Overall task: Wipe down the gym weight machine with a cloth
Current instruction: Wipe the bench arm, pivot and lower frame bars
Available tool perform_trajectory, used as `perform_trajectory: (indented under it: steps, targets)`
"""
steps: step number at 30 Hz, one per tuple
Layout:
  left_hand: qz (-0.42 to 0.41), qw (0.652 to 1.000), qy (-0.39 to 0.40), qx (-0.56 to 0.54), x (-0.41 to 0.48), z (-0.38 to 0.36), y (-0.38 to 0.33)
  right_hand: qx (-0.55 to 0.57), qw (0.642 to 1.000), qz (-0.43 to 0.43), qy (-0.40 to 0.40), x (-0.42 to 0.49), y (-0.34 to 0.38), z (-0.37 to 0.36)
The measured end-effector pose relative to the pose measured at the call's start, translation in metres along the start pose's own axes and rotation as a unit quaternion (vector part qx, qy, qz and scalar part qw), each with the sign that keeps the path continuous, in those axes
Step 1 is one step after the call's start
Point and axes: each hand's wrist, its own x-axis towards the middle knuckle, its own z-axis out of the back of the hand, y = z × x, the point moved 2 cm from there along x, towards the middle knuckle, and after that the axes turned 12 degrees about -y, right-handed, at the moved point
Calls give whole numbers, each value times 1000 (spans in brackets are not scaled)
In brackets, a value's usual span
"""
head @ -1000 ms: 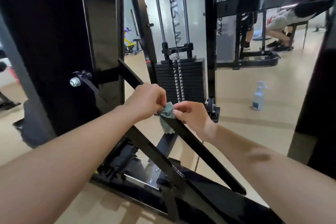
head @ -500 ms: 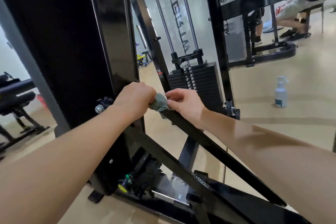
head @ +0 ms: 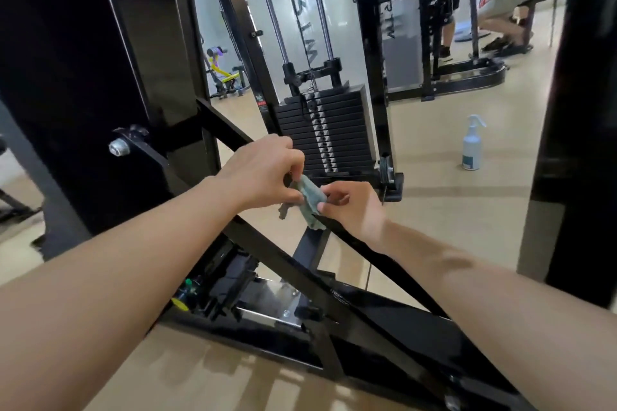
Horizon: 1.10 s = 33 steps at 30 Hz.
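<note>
Centre of frame: left hand (head: 263,173) and right hand (head: 354,210) both pinch the cloth (head: 312,202) at the diagonal bar (head: 384,257); wiping seems unfinished.

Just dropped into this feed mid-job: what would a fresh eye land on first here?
Dead centre, the left hand and right hand both pinch a small grey-green cloth right at the machine's slanted black bar. Behind them stands the black weight stack, and a white spray bottle sits on the floor to the right.
</note>
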Motion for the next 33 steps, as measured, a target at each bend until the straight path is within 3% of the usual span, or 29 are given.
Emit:
perform_trajectory:
  steps: [3, 8, 15, 26, 30, 33]
  targets:
    - [-81, 997, 11, -4, 5, -11, -26, 25, 998, -47, -37, -17, -15, 5]
    - [-71, 988, 117, -64, 9, -41, -49, -54, 995, -21, -86, -44, -42, 16]
    - [-110, 989, 101, -13, 15, -89, -91, -115, 980, -70, -144, -81, -82, 39]
    - [-108, 983, 140, -46, 7, -146, -190, -241, 941, -162, -171, -141, -149, 87]
    - [-71, 981, 163, -76, 5, -152, -205, -240, 950, -118, -160, -151, -153, 98]
    - [-57, 981, 155, -98, 0, -147, -206, -291, 950, -54, -100, -160, -152, 101]
